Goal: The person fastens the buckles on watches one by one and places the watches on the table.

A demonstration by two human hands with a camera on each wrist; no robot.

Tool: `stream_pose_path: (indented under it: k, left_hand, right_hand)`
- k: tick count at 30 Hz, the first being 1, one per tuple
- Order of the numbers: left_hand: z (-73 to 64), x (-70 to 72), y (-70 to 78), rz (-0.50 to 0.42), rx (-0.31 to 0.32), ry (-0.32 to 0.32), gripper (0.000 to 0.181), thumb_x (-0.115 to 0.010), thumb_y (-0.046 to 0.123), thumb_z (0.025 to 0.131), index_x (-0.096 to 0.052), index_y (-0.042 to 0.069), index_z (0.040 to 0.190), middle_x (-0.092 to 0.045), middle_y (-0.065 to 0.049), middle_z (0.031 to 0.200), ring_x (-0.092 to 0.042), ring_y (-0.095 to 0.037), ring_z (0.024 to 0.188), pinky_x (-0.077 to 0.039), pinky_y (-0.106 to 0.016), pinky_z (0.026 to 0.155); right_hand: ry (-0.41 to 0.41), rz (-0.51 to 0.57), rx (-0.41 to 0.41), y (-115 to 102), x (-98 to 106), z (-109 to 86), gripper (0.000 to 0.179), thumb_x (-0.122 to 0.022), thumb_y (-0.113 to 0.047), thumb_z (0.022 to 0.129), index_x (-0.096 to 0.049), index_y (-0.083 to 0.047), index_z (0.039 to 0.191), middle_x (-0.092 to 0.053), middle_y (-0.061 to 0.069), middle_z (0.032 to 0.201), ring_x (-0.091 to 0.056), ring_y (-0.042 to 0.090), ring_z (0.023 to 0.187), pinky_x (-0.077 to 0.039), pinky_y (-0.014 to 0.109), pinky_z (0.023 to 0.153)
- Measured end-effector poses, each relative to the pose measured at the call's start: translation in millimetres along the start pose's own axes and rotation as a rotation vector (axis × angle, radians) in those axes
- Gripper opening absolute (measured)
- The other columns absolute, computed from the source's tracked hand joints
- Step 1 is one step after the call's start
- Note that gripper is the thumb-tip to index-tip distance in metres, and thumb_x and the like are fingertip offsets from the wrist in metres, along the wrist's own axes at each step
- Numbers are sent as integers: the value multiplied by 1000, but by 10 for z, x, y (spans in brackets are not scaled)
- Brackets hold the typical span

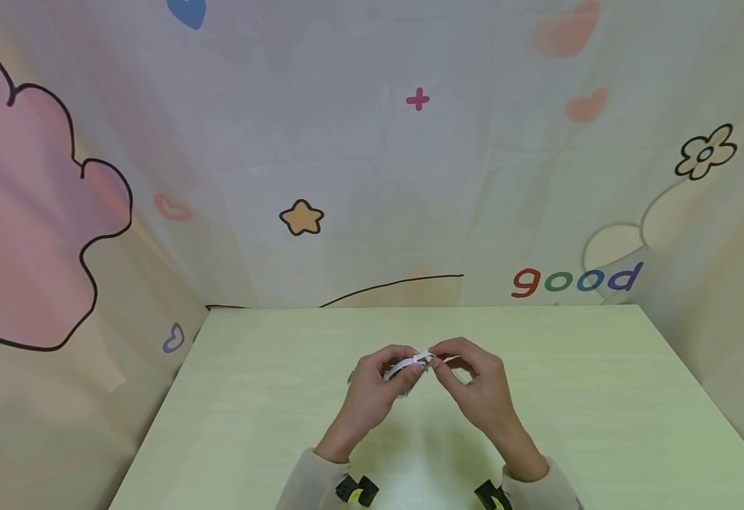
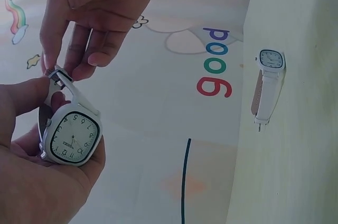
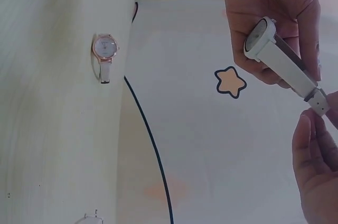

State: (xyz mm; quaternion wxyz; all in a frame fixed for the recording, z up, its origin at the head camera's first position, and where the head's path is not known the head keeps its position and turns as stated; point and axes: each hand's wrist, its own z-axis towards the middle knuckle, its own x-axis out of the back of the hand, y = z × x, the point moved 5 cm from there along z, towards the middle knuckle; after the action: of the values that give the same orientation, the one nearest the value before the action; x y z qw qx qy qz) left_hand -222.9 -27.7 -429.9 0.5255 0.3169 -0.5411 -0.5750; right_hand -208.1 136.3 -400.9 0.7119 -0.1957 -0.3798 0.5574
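Note:
A white wristwatch point(image 2: 76, 137) with a rounded-square face is held up above the table in my left hand point(image 1: 375, 386), whose fingers curl around its case. Its white strap point(image 3: 290, 71) is closed into a loop, the tip passing through the buckle point(image 2: 60, 74). Thumb and forefinger of my right hand point(image 1: 477, 386) pinch the strap's tip beside the buckle. In the left wrist view the dial faces the camera, numerals upside down. My left thumb presses close to the buckle.
On the table point(image 1: 251, 397) lies another white square-faced watch point(image 2: 272, 59), shown in the left wrist view. A rose-gold round watch point(image 3: 105, 48) lies in the right wrist view, with part of a strap point(image 3: 91, 219) at the bottom edge. A printed curtain point(image 1: 359, 156) stands behind.

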Motion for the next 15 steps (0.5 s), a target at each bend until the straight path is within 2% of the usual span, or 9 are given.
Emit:
stream_pose_path:
  k: [5,9,12,15]
  left_hand:
    - [5,12,6,-11,-1,-5,23,-67,31,94,-69,15,111,-70,-8,104,-62,-12,86,-52,-24,76]
    - [17,23,-17,8,9,1,21,-67,32,94,-69,18,110,-71,-4,104,-63,-13,89,-52,-24,79]
    - [25,23,-16,11,9,6,20,-68,31,94,-70,18,109,-71,-5,104,-62,-14,89,-52,-25,79]
    - [27,18,-13,-3,11,5,20,-68,30,94,-70,17,108,-70,-8,104,-62,-14,88,-52,-25,78]
  right_hand:
    - [-15,-45,0,-231,17,48,18,-67,14,82,-72,2,95,-71,14,90,-65,9,82,-54,15,73]
    - [-18,-80,13,-157,0,23,21,-70,10,83,-74,-3,99,-72,9,94,-66,9,83,-54,15,73]
    - [7,-51,32,-118,-19,6,25,-70,12,81,-72,-2,101,-72,10,93,-67,10,82,-55,16,73]
    - [26,-22,39,-274,-8,35,21,-69,16,80,-69,3,98,-71,15,90,-67,11,81,-55,15,73]
